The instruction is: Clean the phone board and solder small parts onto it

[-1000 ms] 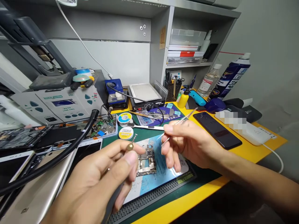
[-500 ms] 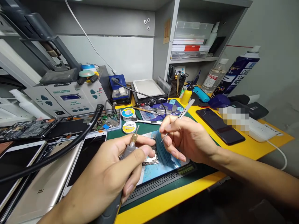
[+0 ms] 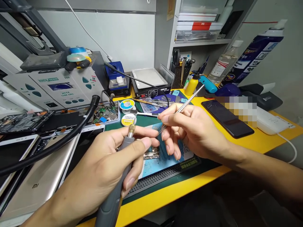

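My left hand (image 3: 118,157) is wrapped round a grey rotary tool (image 3: 110,201) with a brass collar, its thin tip pointing up. In my right hand (image 3: 187,126) a slim metal tweezers-like tool (image 3: 191,98) is pinched, its fine lower tip near my left index fingertip. Beneath both hands lies a small circuit board (image 3: 152,154), partly hidden by my left fingers. It rests on a light blue sheet (image 3: 165,162) over a green mat (image 3: 139,121).
Phones lie at the left, including a gold one (image 3: 44,176), crossed by a black hose (image 3: 71,138). Behind stand a hot-air station (image 3: 61,88) and a heating plate (image 3: 151,78). A black phone (image 3: 227,118) and spray can (image 3: 255,55) are at the right.
The view has tilted down and closer. My right hand has shifted slightly left towards my left hand, and its metal tool has turned to show a narrow edge.
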Motion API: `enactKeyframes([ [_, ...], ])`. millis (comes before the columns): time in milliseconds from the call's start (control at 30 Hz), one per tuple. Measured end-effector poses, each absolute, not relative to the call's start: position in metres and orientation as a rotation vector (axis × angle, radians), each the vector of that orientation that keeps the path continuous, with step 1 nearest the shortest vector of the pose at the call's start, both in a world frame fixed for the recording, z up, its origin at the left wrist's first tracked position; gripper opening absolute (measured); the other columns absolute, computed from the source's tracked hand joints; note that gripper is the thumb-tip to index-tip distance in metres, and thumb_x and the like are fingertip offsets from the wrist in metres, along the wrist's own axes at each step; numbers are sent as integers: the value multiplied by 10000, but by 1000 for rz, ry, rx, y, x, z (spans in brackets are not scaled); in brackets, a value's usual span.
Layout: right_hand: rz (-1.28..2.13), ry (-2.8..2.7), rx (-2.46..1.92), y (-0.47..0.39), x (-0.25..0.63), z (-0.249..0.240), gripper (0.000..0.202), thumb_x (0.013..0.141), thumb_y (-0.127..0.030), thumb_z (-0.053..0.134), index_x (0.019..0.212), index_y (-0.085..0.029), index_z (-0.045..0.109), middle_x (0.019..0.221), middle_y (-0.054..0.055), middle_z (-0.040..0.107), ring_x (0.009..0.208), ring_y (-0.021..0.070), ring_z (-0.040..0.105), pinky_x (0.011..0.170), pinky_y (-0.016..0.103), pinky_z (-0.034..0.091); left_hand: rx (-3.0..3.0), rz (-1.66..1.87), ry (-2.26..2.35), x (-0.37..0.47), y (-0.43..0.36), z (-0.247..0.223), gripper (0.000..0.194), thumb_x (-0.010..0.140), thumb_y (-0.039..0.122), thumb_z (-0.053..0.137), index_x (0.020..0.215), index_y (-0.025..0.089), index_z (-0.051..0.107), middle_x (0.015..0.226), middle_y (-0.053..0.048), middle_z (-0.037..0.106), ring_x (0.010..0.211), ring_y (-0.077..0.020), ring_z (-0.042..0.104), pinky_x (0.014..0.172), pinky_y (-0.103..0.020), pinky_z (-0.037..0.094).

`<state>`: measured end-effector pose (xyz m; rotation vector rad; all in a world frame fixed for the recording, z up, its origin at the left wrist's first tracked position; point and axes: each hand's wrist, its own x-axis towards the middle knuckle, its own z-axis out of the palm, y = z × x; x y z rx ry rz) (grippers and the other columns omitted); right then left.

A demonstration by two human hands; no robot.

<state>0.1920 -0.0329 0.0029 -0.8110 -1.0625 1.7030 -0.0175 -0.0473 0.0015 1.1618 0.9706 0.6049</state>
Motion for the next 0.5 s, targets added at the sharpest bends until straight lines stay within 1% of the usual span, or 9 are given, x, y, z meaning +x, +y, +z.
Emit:
enactKeyframes([
  [267, 1712, -1096, -745, -35, 194, 1, 100, 936, -96, 621, 868, -167, 606, 602, -3, 750, 442, 140, 699, 393, 206, 602, 1225, 571, 964, -18, -48, 1, 378, 943, 547, 729, 1146, 228, 713, 426, 67, 535, 359, -74, 436, 367, -137, 411],
  [367, 1720, -1088, -740, -34, 194, 1, 113, 928, -85, 615, 849, -165, 600, 608, -4, 755, 436, 133, 697, 395, 200, 603, 1242, 566, 979, -19, -48, 2, 377, 955, 535, 720, 1175, 230, 704, 426, 66, 542, 366, -77, 459, 382, -134, 414],
  [500, 1732, -1079, -735, -34, 193, 1, 117, 925, -81, 611, 843, -164, 602, 600, -8, 753, 421, 127, 690, 394, 194, 601, 1216, 566, 978, -18, -49, 3, 381, 942, 533, 731, 1164, 225, 697, 421, 73, 526, 364, -72, 449, 383, -127, 402],
])
